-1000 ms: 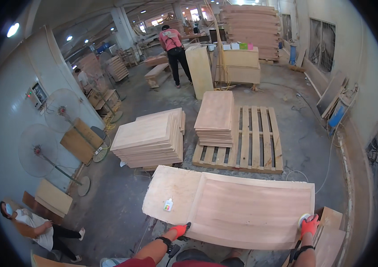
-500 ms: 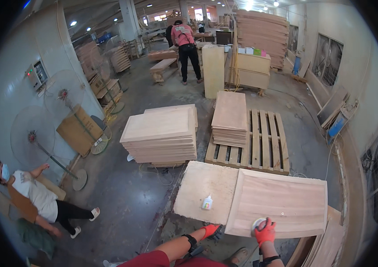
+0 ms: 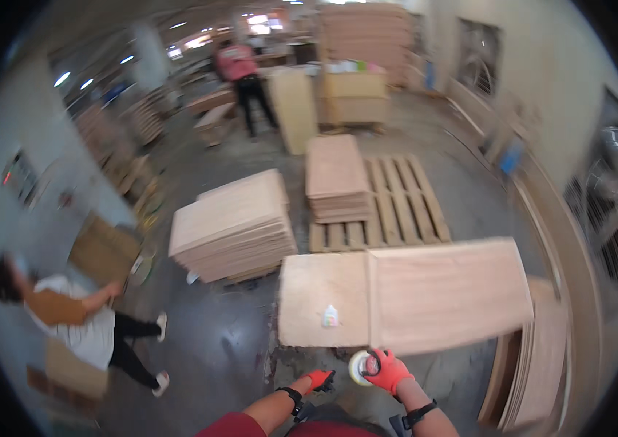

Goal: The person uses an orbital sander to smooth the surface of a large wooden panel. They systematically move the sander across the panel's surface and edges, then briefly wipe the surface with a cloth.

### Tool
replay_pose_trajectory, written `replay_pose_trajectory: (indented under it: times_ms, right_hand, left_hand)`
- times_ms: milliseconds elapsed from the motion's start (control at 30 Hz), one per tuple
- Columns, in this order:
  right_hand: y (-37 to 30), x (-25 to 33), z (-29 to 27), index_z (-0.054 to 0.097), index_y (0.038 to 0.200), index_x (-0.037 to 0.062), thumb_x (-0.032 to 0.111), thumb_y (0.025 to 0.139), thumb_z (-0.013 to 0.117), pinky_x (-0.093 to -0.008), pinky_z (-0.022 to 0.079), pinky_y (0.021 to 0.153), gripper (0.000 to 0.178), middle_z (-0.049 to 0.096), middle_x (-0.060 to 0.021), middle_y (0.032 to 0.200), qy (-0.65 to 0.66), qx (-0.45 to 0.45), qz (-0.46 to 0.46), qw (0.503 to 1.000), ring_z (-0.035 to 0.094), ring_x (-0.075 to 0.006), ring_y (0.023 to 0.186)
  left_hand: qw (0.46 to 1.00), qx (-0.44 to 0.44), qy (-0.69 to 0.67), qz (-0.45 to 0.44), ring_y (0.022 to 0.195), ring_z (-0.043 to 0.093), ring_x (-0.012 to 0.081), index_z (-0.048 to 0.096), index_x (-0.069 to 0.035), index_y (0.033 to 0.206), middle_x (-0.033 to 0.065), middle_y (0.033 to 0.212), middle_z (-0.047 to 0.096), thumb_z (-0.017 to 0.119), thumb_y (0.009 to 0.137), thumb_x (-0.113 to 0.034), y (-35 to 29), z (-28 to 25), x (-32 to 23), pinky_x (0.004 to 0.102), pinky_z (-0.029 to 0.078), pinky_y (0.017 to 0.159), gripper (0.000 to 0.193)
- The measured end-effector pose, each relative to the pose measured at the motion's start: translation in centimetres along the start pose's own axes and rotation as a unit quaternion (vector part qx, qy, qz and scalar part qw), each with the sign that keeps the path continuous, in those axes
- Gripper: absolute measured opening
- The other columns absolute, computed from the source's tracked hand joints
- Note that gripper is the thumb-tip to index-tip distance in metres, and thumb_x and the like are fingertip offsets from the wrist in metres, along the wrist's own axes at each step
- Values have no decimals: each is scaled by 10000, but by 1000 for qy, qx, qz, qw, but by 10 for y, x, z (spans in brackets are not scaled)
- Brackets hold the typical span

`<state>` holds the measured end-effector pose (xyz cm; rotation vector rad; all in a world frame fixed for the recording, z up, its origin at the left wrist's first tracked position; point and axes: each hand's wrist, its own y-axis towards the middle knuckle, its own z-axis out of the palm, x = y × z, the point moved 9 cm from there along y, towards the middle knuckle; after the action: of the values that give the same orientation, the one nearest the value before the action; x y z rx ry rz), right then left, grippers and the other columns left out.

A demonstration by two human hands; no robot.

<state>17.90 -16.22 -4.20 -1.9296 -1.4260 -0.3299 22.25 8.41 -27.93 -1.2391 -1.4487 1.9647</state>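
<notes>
My right hand (image 3: pixel 389 373), in an orange-red glove, grips what looks like a round palm sander (image 3: pixel 359 368) with a pale rim. It is held off the near edge of a framed wooden panel (image 3: pixel 451 295). My left hand (image 3: pixel 319 381), in an orange glove with dark fingertips, hangs empty to the left, fingers loosely apart. Beside the panel lies a pale, rough-edged board (image 3: pixel 313 291), with a small white glue bottle (image 3: pixel 330 316) standing on it.
A stack of panels (image 3: pixel 232 222) stands ahead left; another stack (image 3: pixel 338 175) sits on a wooden pallet (image 3: pixel 403 200). More boards (image 3: pixel 542 357) lean at the right. One person (image 3: pixel 69 313) is at the left; another in pink (image 3: pixel 238 69) works farther back. A large fan (image 3: pixel 611 204) stands by the right wall.
My right hand has lifted the sander off the panel and drawn it left, past the near edge. My left hand has shifted left. The view has turned, and the person at left has moved.
</notes>
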Motion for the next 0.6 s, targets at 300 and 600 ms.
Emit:
replay_pose_trajectory:
  times_ms: [300,600]
  right_hand:
    - [-249,-270,86,506,1355,181,372,975,516,-538,515,959,426,530,-273,1311,213,-268,409,846,623,-498,1103]
    - [-583,-340,372,432,1403,209,333,790,764,-506,535,979,709,447,-266,1410,431,-375,696,435,636,-467,1155]
  left_hand:
    - [953,53,292,-54,886,723,209,703,-64,1197,106,1043,772,471,1036,-478,42,-26,26,369,521,722,501]
    - [828,67,554,-49,900,721,239,575,-38,1373,139,1103,762,338,1080,-524,33,54,-77,388,519,712,615]
